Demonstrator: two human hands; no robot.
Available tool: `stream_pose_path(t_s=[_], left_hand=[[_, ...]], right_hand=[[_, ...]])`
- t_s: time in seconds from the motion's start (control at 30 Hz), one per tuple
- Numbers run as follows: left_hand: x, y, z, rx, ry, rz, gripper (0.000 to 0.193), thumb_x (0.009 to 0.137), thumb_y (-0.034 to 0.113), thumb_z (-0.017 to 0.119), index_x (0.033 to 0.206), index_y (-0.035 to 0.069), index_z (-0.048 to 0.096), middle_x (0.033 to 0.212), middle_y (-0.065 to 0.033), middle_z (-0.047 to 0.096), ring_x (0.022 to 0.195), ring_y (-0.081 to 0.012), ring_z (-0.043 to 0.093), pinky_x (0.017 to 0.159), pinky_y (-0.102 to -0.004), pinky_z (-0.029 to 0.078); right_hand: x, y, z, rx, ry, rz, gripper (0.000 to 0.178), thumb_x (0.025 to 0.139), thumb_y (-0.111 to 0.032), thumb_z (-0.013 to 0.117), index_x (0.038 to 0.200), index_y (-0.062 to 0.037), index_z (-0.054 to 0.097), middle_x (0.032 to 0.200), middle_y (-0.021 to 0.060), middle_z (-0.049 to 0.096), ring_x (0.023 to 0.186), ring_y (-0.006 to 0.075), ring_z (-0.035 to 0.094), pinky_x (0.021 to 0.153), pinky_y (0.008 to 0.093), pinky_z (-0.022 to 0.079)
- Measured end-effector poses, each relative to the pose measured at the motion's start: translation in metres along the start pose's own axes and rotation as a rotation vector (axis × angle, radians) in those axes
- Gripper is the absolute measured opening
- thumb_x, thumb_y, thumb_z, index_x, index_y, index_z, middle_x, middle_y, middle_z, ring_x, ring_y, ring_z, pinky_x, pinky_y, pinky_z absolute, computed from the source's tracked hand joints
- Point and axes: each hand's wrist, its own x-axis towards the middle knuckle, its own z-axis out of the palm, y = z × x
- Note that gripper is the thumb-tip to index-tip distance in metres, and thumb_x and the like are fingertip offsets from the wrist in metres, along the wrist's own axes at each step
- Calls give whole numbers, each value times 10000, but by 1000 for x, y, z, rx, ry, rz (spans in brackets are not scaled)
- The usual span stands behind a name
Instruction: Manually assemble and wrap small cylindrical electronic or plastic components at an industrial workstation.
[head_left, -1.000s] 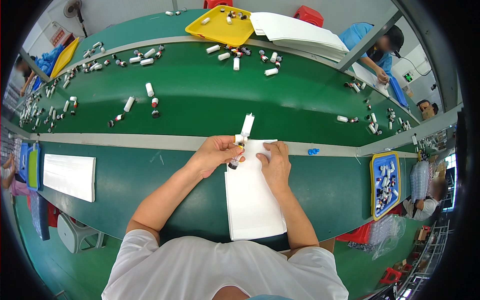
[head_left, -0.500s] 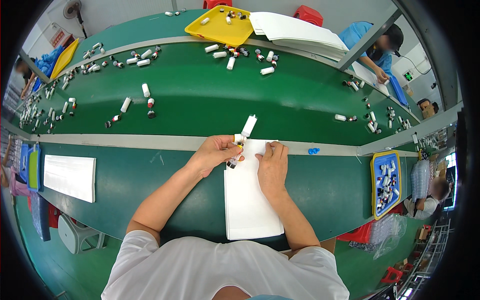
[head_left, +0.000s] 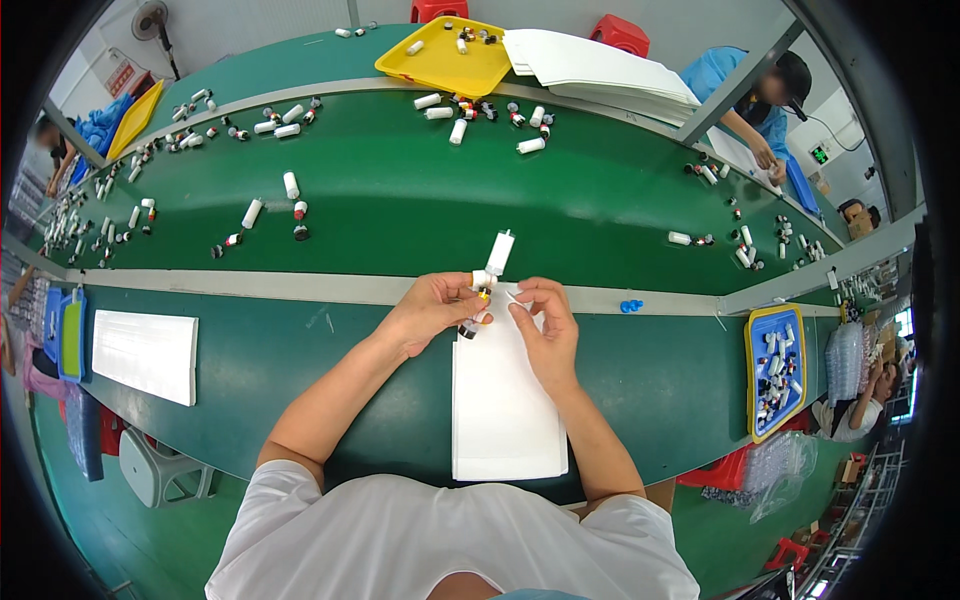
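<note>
My left hand (head_left: pixel 440 308) is clamped on a cluster of small cylinders (head_left: pixel 500 254) at the far left corner of the white paper stack (head_left: pixel 508 420). My right hand (head_left: pixel 546 326) curls over the stack's far right corner; I cannot tell whether it pinches anything.

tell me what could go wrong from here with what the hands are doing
The left hand pinches several small pieces together, with a white cylinder jutting past its fingers; one might slip and roll onto the green surface beyond. The right hand has its fingertips near the top of the white sheets, so a corner could get creased or the sheets nudged askew.
</note>
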Motion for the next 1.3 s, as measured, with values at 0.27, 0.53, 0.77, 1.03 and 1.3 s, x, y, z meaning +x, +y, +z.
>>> stream_pose_path(t_s=[0.27, 0.53, 0.77, 1.03, 1.3], left_hand=[[-19, 18, 31, 53, -72, 139, 308, 926, -19, 624, 1235, -18, 627, 1003, -71, 686, 920, -130, 674, 783, -273, 540], [-26, 13, 49, 693, 62, 590, 207, 874, -26, 677, 1080, -34, 656, 935, -40, 545, 846, -110, 560, 713, -252, 456], [-21, 0, 51, 549, 55, 677, 77, 881, -54, 654, 954, -67, 633, 983, -108, 562, 872, -174, 617, 749, -288, 530], [-29, 13, 64, 236, -460, 337, 138, 896, -95, 587, 980, -24, 670, 1395, -128, 569, 997, -136, 655, 795, -287, 544], [-11, 49, 25, 1186, 608, 534, 588, 708, -10, 802, 1241, 10, 555, 1027, -165, 675, 978, -339, 616, 835, -381, 475]], right_hand=[[-1, -38, -6, 486, -78, 331, 97, 929, -30, 665, 1019, 5, 654, 850, 59, 674, 724, 112, 623, 625, 228, 457], [-7, -37, -9, 309, -42, 139, 239, 874, 59, 693, 1069, 7, 566, 923, 89, 681, 806, 152, 677, 742, 280, 547], [-4, -40, -12, 249, 79, 97, 408, 800, -46, 805, 1007, -34, 453, 807, 83, 666, 769, 143, 679, 704, 277, 542], [66, -25, -76, -164, -736, 169, 324, 779, -104, 774, 1056, -55, 614, 950, 59, 644, 815, 132, 611, 721, 296, 507], [132, 123, -235, -1585, 381, -156, 413, 840, -26, 576, 1246, -23, 501, 1318, 173, 502, 1099, 426, 542, 870, 528, 482]])
